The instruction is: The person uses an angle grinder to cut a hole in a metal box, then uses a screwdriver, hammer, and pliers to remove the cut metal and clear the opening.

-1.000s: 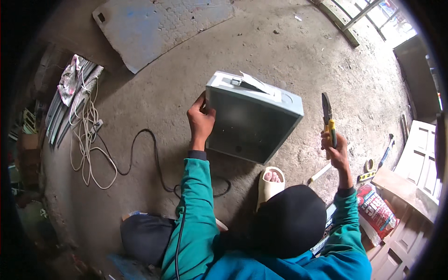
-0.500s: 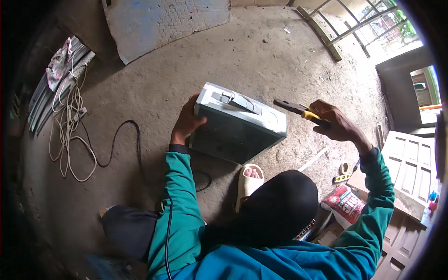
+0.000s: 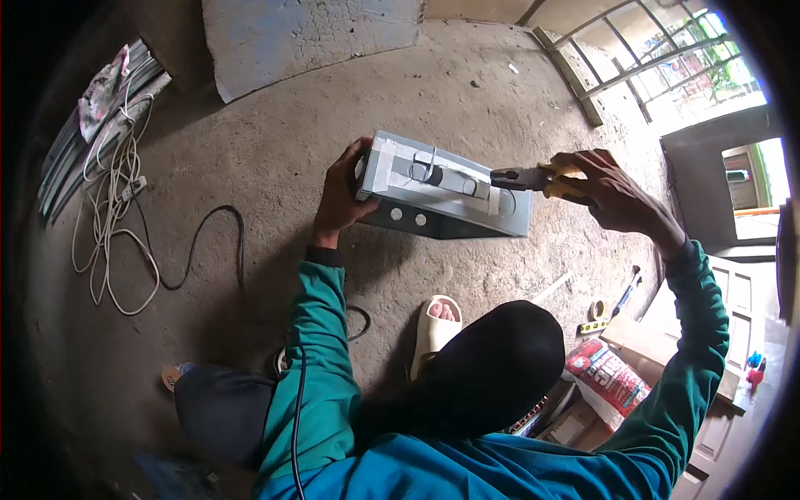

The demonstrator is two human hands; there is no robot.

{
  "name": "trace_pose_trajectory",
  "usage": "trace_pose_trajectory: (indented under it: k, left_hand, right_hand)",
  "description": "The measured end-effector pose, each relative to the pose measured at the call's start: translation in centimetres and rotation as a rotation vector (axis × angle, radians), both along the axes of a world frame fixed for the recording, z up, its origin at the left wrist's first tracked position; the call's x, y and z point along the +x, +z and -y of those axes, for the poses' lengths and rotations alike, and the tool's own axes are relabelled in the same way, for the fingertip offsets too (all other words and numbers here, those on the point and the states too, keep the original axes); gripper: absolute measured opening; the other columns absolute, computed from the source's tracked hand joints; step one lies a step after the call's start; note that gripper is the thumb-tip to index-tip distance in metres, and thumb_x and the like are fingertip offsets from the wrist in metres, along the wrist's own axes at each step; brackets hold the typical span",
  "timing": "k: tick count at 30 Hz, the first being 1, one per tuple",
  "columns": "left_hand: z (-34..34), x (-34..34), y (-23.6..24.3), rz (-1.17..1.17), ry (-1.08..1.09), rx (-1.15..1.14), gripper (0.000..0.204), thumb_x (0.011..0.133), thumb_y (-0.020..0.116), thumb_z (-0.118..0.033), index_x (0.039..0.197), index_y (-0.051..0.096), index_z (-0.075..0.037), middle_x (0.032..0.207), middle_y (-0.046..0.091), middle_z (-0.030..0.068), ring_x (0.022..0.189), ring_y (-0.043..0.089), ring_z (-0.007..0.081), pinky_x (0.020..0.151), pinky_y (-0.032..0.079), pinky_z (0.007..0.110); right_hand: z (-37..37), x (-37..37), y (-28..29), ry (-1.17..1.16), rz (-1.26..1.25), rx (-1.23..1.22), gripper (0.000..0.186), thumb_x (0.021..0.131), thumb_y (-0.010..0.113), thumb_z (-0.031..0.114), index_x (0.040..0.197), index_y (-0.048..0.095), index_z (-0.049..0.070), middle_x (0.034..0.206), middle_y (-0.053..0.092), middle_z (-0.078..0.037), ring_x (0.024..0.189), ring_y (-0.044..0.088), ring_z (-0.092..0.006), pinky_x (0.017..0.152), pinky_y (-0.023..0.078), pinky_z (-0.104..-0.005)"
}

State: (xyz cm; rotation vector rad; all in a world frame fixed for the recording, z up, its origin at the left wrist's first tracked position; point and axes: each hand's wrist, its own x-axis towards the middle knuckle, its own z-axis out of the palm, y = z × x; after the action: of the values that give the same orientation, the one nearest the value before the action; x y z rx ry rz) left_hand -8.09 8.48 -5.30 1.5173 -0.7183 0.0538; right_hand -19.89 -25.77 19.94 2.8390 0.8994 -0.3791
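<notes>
My left hand point(image 3: 337, 198) is closed around the left end of a grey metal box point(image 3: 454, 218), which is tilted above the floor. Round knockouts show on the box's lower side. Its upper narrow face has a long opening, partly edged with pale tape, and a thin wire loop stands up there. In my right hand point(image 3: 615, 198) are combination pliers point(image 3: 522, 178) with yellow and black handles. Their dark jaws point left and reach the right end of that opening; whether they pinch anything I cannot tell.
White cable point(image 3: 117, 237) lies tangled beside grey pipes point(image 3: 79, 154) at the left. A black cord point(image 3: 242, 242) curls over the concrete floor. Near my right knee are a red-and-white bag point(image 3: 608, 379), a tape roll point(image 3: 597, 310) and a yellow level point(image 3: 592, 327). A metal grille point(image 3: 633, 62) stands far right.
The box has tipped so its upper face and the knockouts now show more, and it has risen in view. The pliers have come from beside the box onto its upper face.
</notes>
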Motion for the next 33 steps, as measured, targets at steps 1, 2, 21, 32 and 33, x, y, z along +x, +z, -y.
trace_pose_trajectory:
  k: [1, 2, 21, 32, 33]
  left_hand:
    - [-0.1, 0.2, -0.5, 0.021, 0.036, 0.019, 0.083, 0.055, 0.072, -0.003, 0.133, 0.044, 0.002, 0.128, 0.054, 0.0179, 0.125, 0.049, 0.0284, 0.105, 0.038, 0.037]
    - [-0.1, 0.4, -1.1, 0.011, 0.044, 0.026, 0.083, 0.055, 0.072, -0.003, 0.133, 0.044, 0.002, 0.128, 0.054, 0.0179, 0.125, 0.049, 0.0284, 0.105, 0.038, 0.037]
    - [-2.5, 0.4, -3.9, -0.039, 0.012, 0.163, 0.092, 0.057, 0.079, -0.002, 0.138, 0.036, -0.010, 0.134, 0.048, 0.0093, 0.126, 0.046, 0.0273, 0.105, 0.038, 0.036]
    - [-2.3, 0.4, -3.7, -0.210, -0.070, 0.071, 0.092, 0.059, 0.076, -0.004, 0.141, 0.035, -0.009, 0.140, 0.043, 0.0100, 0.128, 0.043, 0.0275, 0.105, 0.038, 0.038]
    - [-2.3, 0.3, -3.8, -0.207, -0.071, 0.075, 0.092, 0.059, 0.076, -0.004, 0.141, 0.035, -0.009, 0.140, 0.043, 0.0100, 0.128, 0.043, 0.0275, 0.105, 0.038, 0.038]
  right_hand:
    - [-0.3, 0.5, 0.3, 0.015, 0.054, -0.054, 0.039, 0.081, 0.060, 0.000, 0.115, 0.065, 0.018, 0.129, 0.052, -0.006, 0.121, 0.047, -0.0247, 0.101, 0.036, -0.0417]
    - [-0.5, 1.2, 0.4, 0.010, 0.061, -0.142, 0.042, 0.080, 0.061, 0.000, 0.118, 0.063, 0.017, 0.132, 0.050, -0.006, 0.123, 0.046, -0.0247, 0.102, 0.035, -0.0420]
    - [-6.7, 9.6, 1.1, 0.376, -0.021, -0.550, 0.066, 0.070, 0.067, 0.001, 0.131, 0.053, 0.022, 0.146, 0.038, -0.003, 0.133, 0.035, -0.0241, 0.111, 0.025, -0.0456]
    - [-9.2, 11.7, 1.3, 0.472, -0.088, -0.743, 0.062, 0.071, 0.072, 0.008, 0.128, 0.054, 0.024, 0.132, 0.045, 0.001, 0.120, 0.045, -0.0215, 0.100, 0.038, -0.0364]
    - [-9.3, 11.9, 1.3, 0.455, -0.094, -0.745, 0.061, 0.071, 0.073, 0.008, 0.127, 0.055, 0.024, 0.127, 0.047, 0.001, 0.115, 0.047, -0.0216, 0.097, 0.041, -0.0358]
